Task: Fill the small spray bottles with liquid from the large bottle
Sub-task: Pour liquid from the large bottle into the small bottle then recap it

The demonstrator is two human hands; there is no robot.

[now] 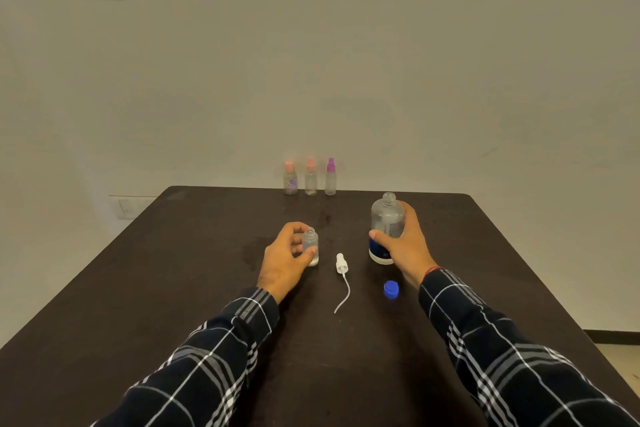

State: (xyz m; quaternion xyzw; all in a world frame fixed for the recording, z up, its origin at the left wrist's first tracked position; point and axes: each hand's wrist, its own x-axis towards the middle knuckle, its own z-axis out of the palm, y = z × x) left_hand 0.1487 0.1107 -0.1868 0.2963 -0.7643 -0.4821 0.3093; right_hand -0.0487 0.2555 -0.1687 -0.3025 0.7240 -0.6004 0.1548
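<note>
My left hand (285, 258) grips a small clear spray bottle (310, 241) that stands upright on the dark table (156, 288), its neck uncapped. Its white spray head (341, 263) with a long dip tube lies flat on the table just to the right. My right hand (407, 246) is wrapped round the large clear bottle (386, 218) with a blue label; it stands upright with its mouth uncovered. The blue cap (391, 289) lies on the table in front of that bottle.
Three small capped spray bottles stand in a row at the table's far edge by the wall: two with pink tops (290, 178) (310, 178) and one with a purple top (330, 178). A faint wet smear marks the table near my left hand.
</note>
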